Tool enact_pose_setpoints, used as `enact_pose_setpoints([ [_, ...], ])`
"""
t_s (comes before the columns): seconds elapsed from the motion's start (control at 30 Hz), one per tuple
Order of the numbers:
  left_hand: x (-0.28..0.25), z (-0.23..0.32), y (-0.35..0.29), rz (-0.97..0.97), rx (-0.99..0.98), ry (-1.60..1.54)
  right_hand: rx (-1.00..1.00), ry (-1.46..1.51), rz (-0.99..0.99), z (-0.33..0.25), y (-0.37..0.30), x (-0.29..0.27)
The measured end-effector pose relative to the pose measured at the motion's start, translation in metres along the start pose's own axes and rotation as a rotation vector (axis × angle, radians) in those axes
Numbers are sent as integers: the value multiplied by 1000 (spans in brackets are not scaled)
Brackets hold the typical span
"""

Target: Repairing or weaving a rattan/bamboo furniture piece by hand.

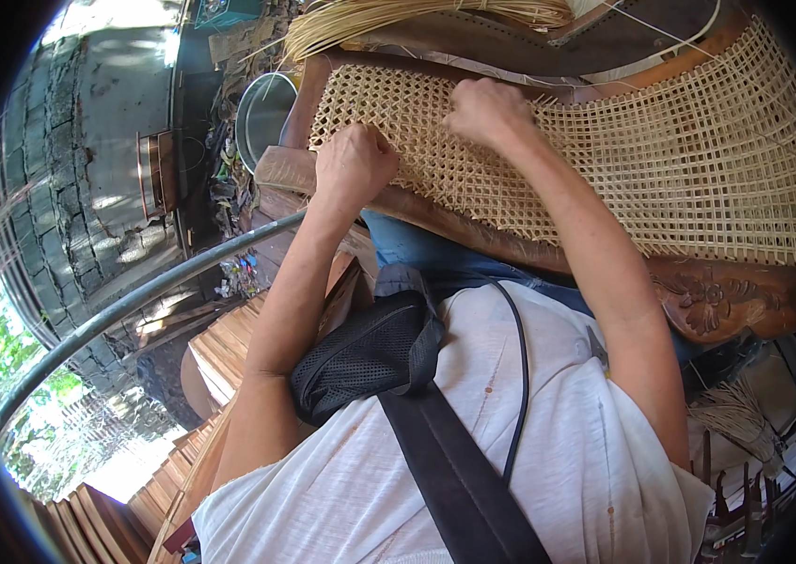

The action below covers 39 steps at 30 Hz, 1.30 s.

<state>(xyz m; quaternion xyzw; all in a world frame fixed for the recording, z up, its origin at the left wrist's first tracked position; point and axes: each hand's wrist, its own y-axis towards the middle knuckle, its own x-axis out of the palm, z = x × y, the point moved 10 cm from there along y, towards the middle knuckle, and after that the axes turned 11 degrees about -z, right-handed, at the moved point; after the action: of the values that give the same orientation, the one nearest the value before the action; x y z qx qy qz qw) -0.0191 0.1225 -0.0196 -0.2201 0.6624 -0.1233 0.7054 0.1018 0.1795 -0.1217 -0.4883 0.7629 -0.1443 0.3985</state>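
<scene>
A woven cane panel (473, 174) in a carved wooden frame (699, 299) lies across my lap; its left part has a tight weave, its right part an open square grid. My left hand (356, 164) is closed in a fist over the panel's near left edge, by the wooden rail. Farther right, near the far edge of the weave, my right hand (490, 111) is closed with the knuckles up and the fingers curled down. Whatever either hand pinches is hidden behind the fingers. Short strand ends stick up just right of my right hand.
A bundle of loose cane strands (417, 21) lies beyond the frame. Left of the frame stands a grey bucket (266, 120); a metal pipe (149, 282) slants past below it. Stacked wooden pieces (228, 348) are at my left, and pale strands (741, 414) hang at lower right.
</scene>
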Motion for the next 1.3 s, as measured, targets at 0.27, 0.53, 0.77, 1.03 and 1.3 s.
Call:
enact_pose_setpoints([
  [0.27, 24, 10, 27, -231, 82, -733, -79, 188, 234, -1, -40, -44],
  [0.53, 8, -13, 28, -14, 56, -302, -108, -27, 96, -35, -10, 5],
  [0.77, 17, -16, 39, -169, -29, -161, -198, -37, 109, -54, 0, 5],
  [1.03, 20, -5, 38, -144, 27, -123, -245, 19, 40, -49, 3, 4],
  [1.3, 17, 18, 27, -67, 182, -74, -127, 142, -160, -28, 20, 16],
])
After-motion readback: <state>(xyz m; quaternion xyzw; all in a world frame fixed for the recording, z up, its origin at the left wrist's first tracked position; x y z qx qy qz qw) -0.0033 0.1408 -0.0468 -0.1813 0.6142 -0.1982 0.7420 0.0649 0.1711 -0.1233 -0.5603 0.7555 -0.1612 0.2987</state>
